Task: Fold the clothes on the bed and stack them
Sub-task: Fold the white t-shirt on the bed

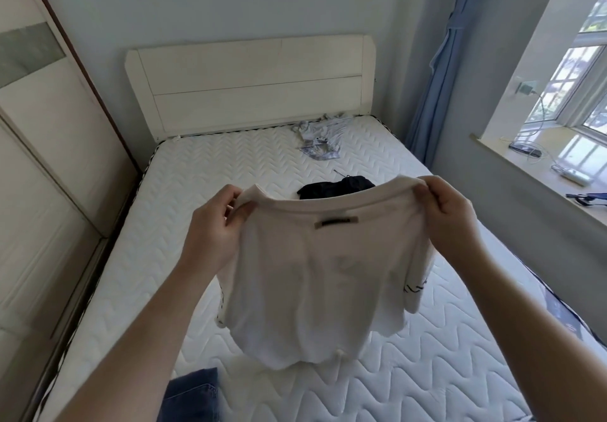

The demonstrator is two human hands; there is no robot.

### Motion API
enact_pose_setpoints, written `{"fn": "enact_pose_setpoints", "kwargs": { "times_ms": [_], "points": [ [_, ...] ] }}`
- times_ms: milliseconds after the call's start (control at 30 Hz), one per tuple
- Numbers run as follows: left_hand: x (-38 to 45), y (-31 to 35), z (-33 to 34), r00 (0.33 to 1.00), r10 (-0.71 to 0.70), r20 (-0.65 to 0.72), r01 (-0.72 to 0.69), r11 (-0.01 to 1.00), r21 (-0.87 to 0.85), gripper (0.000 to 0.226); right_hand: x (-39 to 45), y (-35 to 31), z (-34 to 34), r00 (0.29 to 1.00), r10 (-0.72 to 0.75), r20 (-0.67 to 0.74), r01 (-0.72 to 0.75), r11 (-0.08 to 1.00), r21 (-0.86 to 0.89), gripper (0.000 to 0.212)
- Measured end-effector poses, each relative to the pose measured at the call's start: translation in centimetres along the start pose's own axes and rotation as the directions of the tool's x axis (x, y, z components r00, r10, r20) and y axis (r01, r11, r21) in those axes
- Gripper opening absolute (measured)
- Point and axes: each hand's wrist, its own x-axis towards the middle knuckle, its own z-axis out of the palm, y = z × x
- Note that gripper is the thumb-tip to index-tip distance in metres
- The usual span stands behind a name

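1. Two hands hold one white shirt (315,277) up over the near half of the bed (427,372). My left hand (213,228) pinches the left shoulder and my right hand (450,214) the right one, each grip curled tight on the cloth at the neckline.
2. I judge I hold it by the shoulders so it hangs flat and its seams line up before I lay it down to fold.
3. The shirt is thin, soft knit with a ribbed collar, a small dark label (336,222) under the neck and dark stitching on the right sleeve. Its hem is just above the mattress.
4. The mattress is bare, quilted in a zigzag pattern.
5. Waiting, in my view: a crumpled black garment (338,186) beyond the shirt, a pale patterned one (320,140) far by the headboard (253,86), and blue denim (193,395) at the near edge.
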Motion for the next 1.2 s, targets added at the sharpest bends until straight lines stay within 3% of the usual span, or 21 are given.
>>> {"fn": "enact_pose_setpoints", "kwargs": {
  "times_ms": [333, 500, 700, 833, 1000, 1200],
  "points": [
    [-2.7, 3.9, -2.0, 0.999, 0.013, -0.043, -0.018, 0.995, -0.1, 0.007, -2.2, 0.1, -4.5, 0.998, -0.063, 0.001, 0.062, 0.996, 0.064, 0.015],
    [-5.1, 7.1, -2.1, 1.0, -0.016, -0.011, 0.015, 0.991, -0.133, 0.031, -4.2, 1.3, -8.4, 0.993, -0.068, 0.091, 0.056, 0.991, 0.125, 0.017],
    [-8.8, 11.8, -1.1, 0.998, -0.036, -0.052, 0.028, 0.989, -0.148, 0.043, -6.1, 2.6, -14.8, 0.984, -0.068, 0.168, 0.019, 0.961, 0.277, 0.02],
    [-10.5, 14.2, -1.1, 0.997, 0.005, -0.081, -0.015, 0.992, -0.127, 0.039, -6.2, 2.6, -17.1, 0.98, -0.105, 0.17, 0.045, 0.945, 0.325, 0.018],
    [-10.4, 13.0, 1.0, 0.995, -0.074, -0.071, 0.06, 0.982, -0.182, 0.041, -5.9, 3.6, -16.4, 0.978, -0.097, 0.185, 0.038, 0.954, 0.299, 0.021],
    [-9.4, 8.2, 4.6, 0.988, -0.155, 0.004, 0.154, 0.975, -0.158, 0.051, -5.0, 7.7, -12.9, 0.973, 0.048, 0.225, -0.105, 0.963, 0.247, 0.019]
  ]
}}
